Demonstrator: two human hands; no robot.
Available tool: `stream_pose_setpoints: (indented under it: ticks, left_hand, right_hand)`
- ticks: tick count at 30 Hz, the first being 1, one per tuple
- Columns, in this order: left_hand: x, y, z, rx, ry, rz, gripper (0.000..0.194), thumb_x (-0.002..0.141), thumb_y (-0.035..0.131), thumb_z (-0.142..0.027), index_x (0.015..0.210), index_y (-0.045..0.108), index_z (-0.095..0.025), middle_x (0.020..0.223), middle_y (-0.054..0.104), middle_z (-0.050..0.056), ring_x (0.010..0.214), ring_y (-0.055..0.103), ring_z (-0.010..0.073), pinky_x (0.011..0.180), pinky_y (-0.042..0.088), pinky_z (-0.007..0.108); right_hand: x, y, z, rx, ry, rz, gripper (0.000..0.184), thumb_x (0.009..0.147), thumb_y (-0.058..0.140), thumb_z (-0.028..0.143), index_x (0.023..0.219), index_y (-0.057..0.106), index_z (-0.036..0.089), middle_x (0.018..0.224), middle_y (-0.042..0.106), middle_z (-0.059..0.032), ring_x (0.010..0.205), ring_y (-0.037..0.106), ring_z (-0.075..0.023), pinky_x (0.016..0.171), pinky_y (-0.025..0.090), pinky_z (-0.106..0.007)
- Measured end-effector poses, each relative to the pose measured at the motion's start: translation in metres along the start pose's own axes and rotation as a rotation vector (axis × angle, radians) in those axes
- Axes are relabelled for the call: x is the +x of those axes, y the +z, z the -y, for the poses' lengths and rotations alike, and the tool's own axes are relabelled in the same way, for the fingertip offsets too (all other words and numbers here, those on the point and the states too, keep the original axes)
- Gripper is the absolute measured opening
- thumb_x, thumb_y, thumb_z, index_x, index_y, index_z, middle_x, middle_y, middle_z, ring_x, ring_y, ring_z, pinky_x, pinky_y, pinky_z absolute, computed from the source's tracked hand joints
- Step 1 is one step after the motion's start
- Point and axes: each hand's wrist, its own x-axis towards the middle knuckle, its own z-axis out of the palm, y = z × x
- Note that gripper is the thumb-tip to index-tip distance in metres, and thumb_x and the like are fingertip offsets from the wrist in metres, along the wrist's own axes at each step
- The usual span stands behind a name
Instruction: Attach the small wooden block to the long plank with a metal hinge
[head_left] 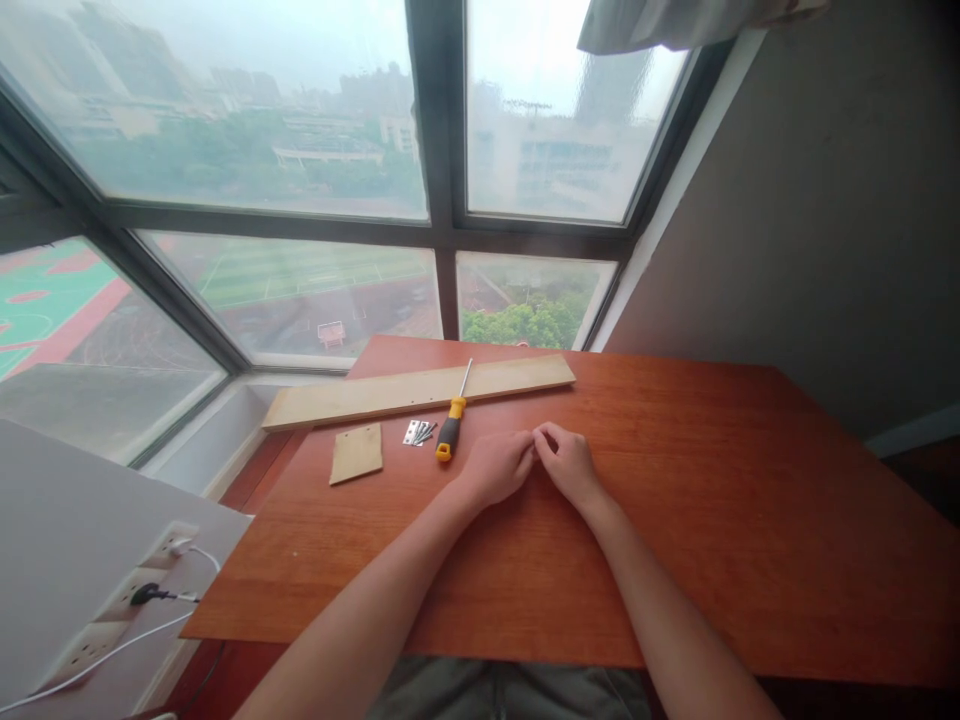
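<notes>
My left hand (pixel 500 466) rests on the table with its fingers curled inward. Against its fingertips lie those of my right hand (pixel 568 463), whose thumb and forefinger are bent together in a loop. No object shows in either hand. Just left of my left hand is a screwdriver (pixel 451 430) with a yellow and black handle, its shaft lying across a long wooden board (pixel 360 397). Several screws (pixel 426 432) lie on or beside a small metal hinge (pixel 412 431). Farther left sits a small square wooden piece (pixel 357 454) with holes near its upper edge.
The reddish-brown table (pixel 720 520) stands against large windows (pixel 300 290). The long board's left end reaches past the table's edge. A grey wall (pixel 795 220) rises at the right. Sockets with plugged-in cables (pixel 150 594) are at the lower left.
</notes>
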Motion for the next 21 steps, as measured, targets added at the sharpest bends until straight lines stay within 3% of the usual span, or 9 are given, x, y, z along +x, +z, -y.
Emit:
stream_pose_setpoints:
  ticks: [21]
  left_hand:
    - [-0.0015, -0.0025, 0.0000, 0.075, -0.067, -0.006, 0.024, 0.095, 0.044, -0.032, 0.096, 0.066, -0.022, 0.095, 0.074, 0.005, 0.083, 0.069, 0.0222, 0.068, 0.045, 0.029]
  right_hand:
    - [-0.0022, 0.0051, 0.0006, -0.149, -0.012, 0.034, 0.026, 0.091, 0.045, 0.032, 0.073, 0.061, 0.022, 0.070, 0.068, -0.0036, 0.067, 0.060, -0.0180, 0.066, 0.037, -0.027]
